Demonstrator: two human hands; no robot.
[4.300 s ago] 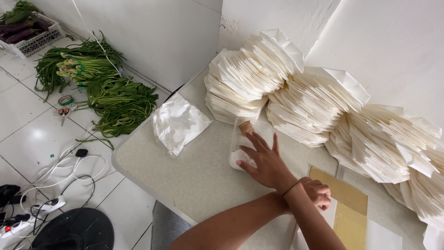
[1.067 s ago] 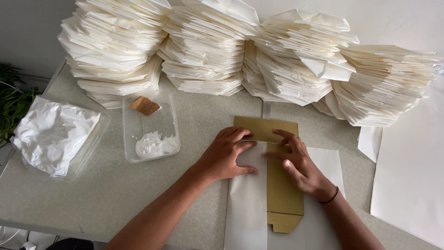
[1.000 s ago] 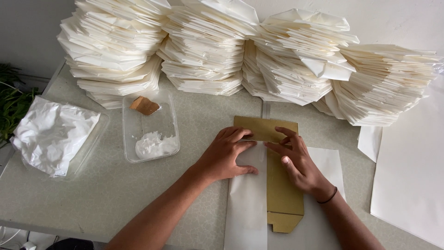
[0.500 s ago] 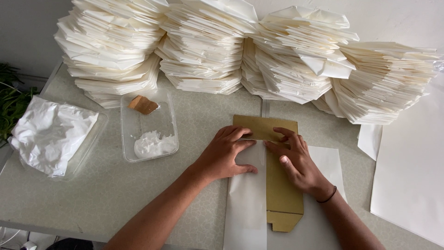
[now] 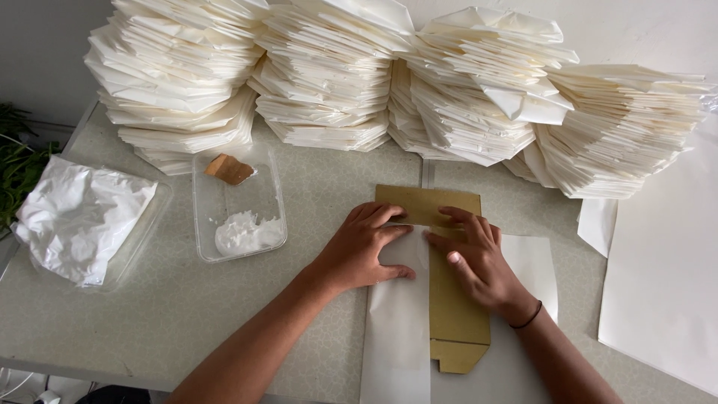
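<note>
**White paper sheet pressed over a cardboard template**

White paper sheet (image 5: 400,329) lies flat on the bench (image 5: 187,314), with a brown cardboard template (image 5: 452,314) laid along its middle. The left hand (image 5: 359,251) rests palm down on the folded left flap, its fingers (image 5: 378,217) spread and flat, the tips reaching the top edge of the cardboard; it grips nothing, only presses. The right hand (image 5: 479,262) lies on the cardboard itself, fingers (image 5: 460,218) extended and slightly splayed, likewise holding nothing but bearing down. The two hands sit just beside each other, thumbs nearly meeting over the paper's fold line.

The paper looks thin, light and easily creased, so it is likely to slide or wrinkle unless pinned flat; the edges and the folded flap are the natural places to take it. The cardboard appears stiffer and should keep its shape as a folding guide.

Left of the hands stands a clear plastic tray (image 5: 238,202) holding a dab of white paste (image 5: 247,233) and a small brown block (image 5: 229,169). Farther left is a second tray with crumpled white material (image 5: 78,217). Tall stacks of folded white paper (image 5: 336,82) line the back of the bench, close behind the cardboard's top edge, leaving little room beyond it. A large white sheet (image 5: 666,277) lies to the right, and green leaves (image 5: 16,161) show at the far left edge.
</note>
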